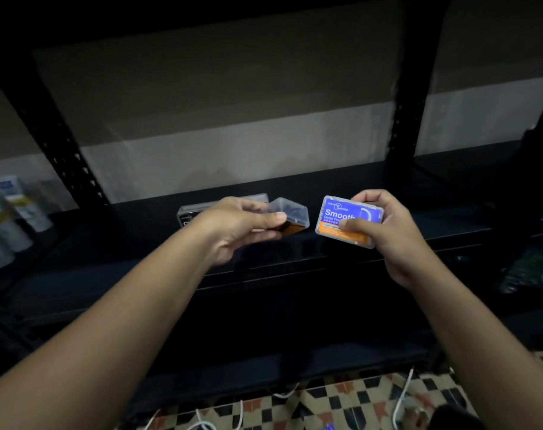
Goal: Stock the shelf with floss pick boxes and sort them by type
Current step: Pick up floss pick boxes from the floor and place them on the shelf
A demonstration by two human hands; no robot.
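Bare hands (242, 225) (385, 231) around clear, glossy rectangular plastic floss boxes (290, 215) (347, 220)

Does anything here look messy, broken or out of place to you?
Nothing looks damaged or spilled. The left hand holds a clear box tilted, and the right hand holds a blue and orange box. White cords trail loosely over the patterned floor, which looks slightly untidy.

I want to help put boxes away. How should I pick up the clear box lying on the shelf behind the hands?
Probably by its two long side edges, reaching down from above and the front. The clear box lies flat on the shelf, so its top is open to you, though the left hand covers part of it now.
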